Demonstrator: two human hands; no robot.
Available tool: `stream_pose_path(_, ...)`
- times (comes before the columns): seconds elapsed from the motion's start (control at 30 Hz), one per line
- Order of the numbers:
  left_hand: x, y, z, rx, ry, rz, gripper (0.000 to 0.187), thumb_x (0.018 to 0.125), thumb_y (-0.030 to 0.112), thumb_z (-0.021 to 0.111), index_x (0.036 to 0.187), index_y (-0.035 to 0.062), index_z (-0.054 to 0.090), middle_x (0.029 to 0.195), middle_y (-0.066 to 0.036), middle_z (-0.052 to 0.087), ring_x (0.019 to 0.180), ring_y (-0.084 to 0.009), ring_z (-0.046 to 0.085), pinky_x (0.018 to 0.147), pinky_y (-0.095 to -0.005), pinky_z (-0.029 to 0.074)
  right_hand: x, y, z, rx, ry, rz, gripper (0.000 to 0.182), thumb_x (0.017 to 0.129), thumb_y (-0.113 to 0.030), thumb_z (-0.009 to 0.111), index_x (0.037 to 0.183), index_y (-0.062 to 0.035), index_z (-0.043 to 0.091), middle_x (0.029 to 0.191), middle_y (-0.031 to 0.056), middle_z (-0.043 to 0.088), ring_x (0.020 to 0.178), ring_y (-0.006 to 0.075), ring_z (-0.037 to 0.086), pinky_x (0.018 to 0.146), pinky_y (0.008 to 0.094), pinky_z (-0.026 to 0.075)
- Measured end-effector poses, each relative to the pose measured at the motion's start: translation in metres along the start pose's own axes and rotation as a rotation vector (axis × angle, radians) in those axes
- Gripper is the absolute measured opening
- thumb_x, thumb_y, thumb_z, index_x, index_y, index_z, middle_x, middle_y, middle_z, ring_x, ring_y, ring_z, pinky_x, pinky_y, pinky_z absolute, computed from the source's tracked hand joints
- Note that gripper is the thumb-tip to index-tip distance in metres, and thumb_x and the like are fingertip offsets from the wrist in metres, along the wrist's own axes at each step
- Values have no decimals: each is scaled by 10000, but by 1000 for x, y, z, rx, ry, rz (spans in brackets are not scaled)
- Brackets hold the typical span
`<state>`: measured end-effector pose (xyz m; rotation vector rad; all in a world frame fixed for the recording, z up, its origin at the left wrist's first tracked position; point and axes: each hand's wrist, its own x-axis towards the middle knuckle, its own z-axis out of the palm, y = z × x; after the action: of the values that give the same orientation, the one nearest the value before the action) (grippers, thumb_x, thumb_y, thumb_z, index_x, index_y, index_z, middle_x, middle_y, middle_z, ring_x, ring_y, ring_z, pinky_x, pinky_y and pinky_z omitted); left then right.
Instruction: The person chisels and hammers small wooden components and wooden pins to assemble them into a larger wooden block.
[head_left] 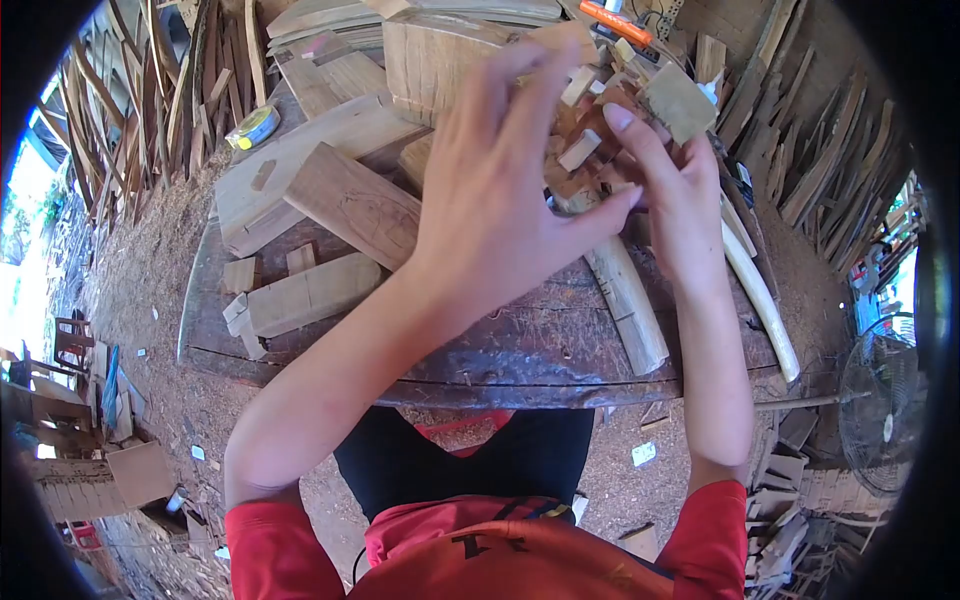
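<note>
The floor (165, 290) is covered with what looks like shavings, and upright wood strips (120, 130) are stacked behind the bench (510, 350), whose dark top is rounded at the near edge. At the far right a fan (885, 410) is seen beside stacked timber.

On the bench, a broad board (305, 170) is laid on the left, and a thick wood block (440, 65) is set at the far middle. Nearer, a marked plank (355, 205) is placed at a slant, drawn lines being visible on its face.

The left hand (550, 135) is raised above the bench, its fingers lifted and blurred, its thumb held well apart from them. The right hand (650, 145) is bent inward, with one finger pointed up and to the left; whether anything is pinched by it cannot be told.

In front of the left forearm a rounded block (318, 295) is laid. A pale curved stick (760, 300) is seen to the right of the right forearm, and a shorter stick (627, 305) between the two forearms.

A squarish pale block (680, 102) is seen at the fingertips of the right hand, and small wood pieces (580, 150) are scattered between and beyond the hands.
</note>
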<state>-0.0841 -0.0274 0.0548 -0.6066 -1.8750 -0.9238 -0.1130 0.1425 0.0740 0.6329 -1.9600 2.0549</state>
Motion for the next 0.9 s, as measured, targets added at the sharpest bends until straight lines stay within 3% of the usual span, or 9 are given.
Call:
stream_pose_path(0.1,18,-14,-8,59,189,81,507,774,130,801,1244,50,630,1259,-117,609,987,-267,591,835,-403,505,12,-2,-3,-80,9,-8,410,961,-149,747,1306,-9,574,1132,91,735,962,119,709,778,279,575)
stream_pose_path(0.13,25,-24,-21,56,120,95,602,782,110,758,1342,53,543,1295,-130,582,1108,-308,565,922,-432,481,16,-3,-2,-44,-39,-35,406,941,-159,771,1282,-16,604,1081,80,755,948,116,717,772,273,566)
stream_pose_path(0.23,45,-30,-37,42,78,66,479,792,88,715,1247,6,585,1213,-194,607,1159,-351,593,1024,-428,453,24,-3,4,-139,-16,-91,364,934,-161,781,1238,-10,649,1068,87,764,949,124,726,789,265,565)
stream_pose_path(0.3,58,-49,-41,57,41,67,400,807,95,712,1186,2,621,1171,-196,640,1147,-358,612,1030,-427,451,26,-1,9,-159,-12,-124,336,933,-154,782,1213,-4,671,1071,96,766,960,127,730,808,266,571)
stream_pose_path(0.4,69,-71,-47,207,-80,227,331,855,143,712,1147,6,641,1153,-189,671,1160,-365,618,1037,-437,451,25,1,14,-138,-22,-97,324,929,-134,785,1199,11,680,1086,116,766,970,138,736,842,275,582)
stream_pose_path(0.6,76,-83,-52,134,-329,129,352,971,272,652,1194,1,662,1236,-204,673,1210,-373,605,1074,-444,437,26,0,20,-139,11,-22,335,912,-102,799,1186,38,666,1064,141,763,939,164,747,868,295,601)
stream_pose_path(0.8,67,-104,-41,116,-349,235,401,999,301,614,1226,-25,668,1248,-231,674,1215,-381,609,1083,-447,432,31,8,25,-156,20,-89,336,912,-97,799,1165,54,637,1052,154,757,938,179,749,856,302,614)
stream_pose_path(0.9,64,-100,-42,141,-353,192,439,979,322,632,1245,-26,659,1253,-231,672,1221,-380,607,1091,-450,427,31,11,29,-177,21,-120,353,911,-94,801,1169,61,617,1053,164,753,947,186,749,853,307,621)
